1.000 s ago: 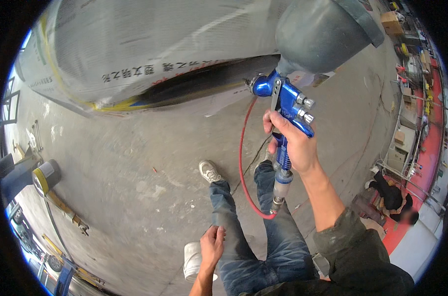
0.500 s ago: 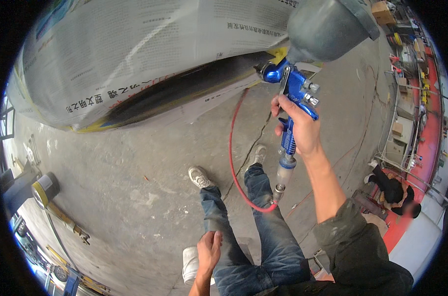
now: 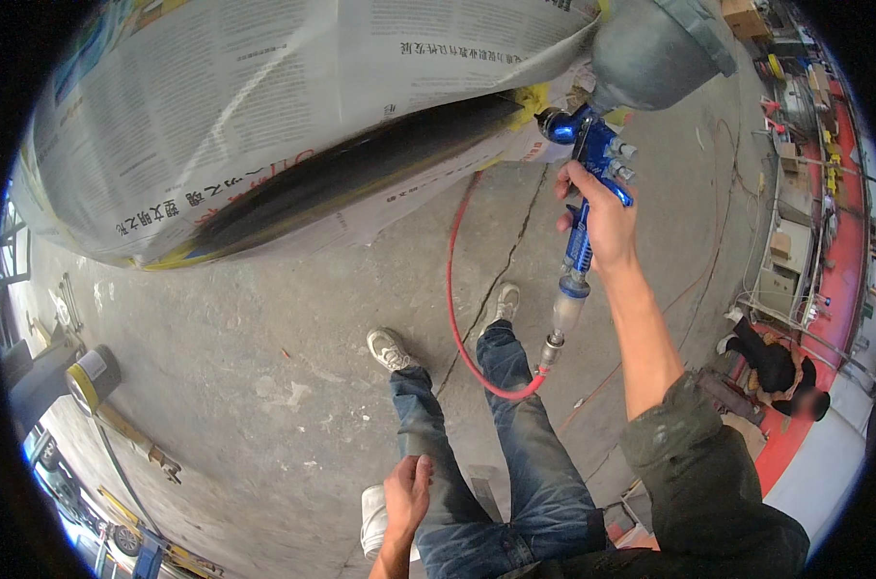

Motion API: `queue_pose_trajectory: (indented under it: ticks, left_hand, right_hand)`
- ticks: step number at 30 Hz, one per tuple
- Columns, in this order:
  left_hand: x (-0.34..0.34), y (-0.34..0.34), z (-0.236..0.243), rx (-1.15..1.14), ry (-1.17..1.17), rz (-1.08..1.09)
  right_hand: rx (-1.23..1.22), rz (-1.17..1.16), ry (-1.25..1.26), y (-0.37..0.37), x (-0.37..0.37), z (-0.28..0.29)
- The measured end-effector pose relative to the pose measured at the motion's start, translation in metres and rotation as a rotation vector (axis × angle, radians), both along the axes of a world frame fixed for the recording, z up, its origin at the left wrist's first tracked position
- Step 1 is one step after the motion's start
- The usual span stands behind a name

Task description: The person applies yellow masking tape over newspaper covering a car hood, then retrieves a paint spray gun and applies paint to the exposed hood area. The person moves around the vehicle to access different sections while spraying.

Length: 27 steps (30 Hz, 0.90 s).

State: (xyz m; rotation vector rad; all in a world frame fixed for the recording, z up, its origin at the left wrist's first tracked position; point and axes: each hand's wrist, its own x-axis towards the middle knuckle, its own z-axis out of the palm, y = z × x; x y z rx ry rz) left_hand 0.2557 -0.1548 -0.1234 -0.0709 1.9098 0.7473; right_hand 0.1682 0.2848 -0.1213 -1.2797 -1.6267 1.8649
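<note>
My right hand (image 3: 607,217) is wrapped round the grip of a blue spray gun (image 3: 597,145). A large grey paint cup (image 3: 655,58) sits on top of the gun. From a clear fitting under the grip, a red air hose (image 3: 451,280) loops away to the left. The nozzle points left, near the right end of a dark panel strip (image 3: 332,179). Newspaper masking (image 3: 293,77) and yellow tape (image 3: 530,99) surround that strip. My left hand (image 3: 406,492) hangs low beside my left thigh, its fingers curled with nothing visible in them.
At left stands a metal post with a yellow-and-grey round part (image 3: 93,378). A white container (image 3: 373,516) is beside my left leg. Shelving with boxes (image 3: 790,251) lines the right side, where another person (image 3: 771,362) is. The concrete floor (image 3: 264,386) is cracked.
My right hand has carried the spray gun to the right and slightly up, past the dark strip's right end. The hose has shifted with it. My left hand has hardly moved.
</note>
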Motion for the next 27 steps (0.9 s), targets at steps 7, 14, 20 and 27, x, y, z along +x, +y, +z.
queue_pose_trajectory:
  ticks: [7,14,20,27]
  left_hand:
    - [0.003,0.000,0.002,-0.022,0.010,-0.005]
    - [-0.005,-0.005,0.011,-0.004,-0.011,0.027]
    - [-0.006,-0.026,0.013,0.032,0.024,0.111]
    - [-0.016,-0.055,0.014,0.026,-0.001,0.132]
  right_hand:
    - [0.078,-0.117,0.025,-0.019,0.004,0.006]
    - [-0.100,-0.061,0.065,-0.099,0.008,0.046]
    - [-0.123,0.066,0.085,-0.154,-0.021,0.067]
    - [-0.173,0.265,0.113,-0.209,-0.050,0.079]
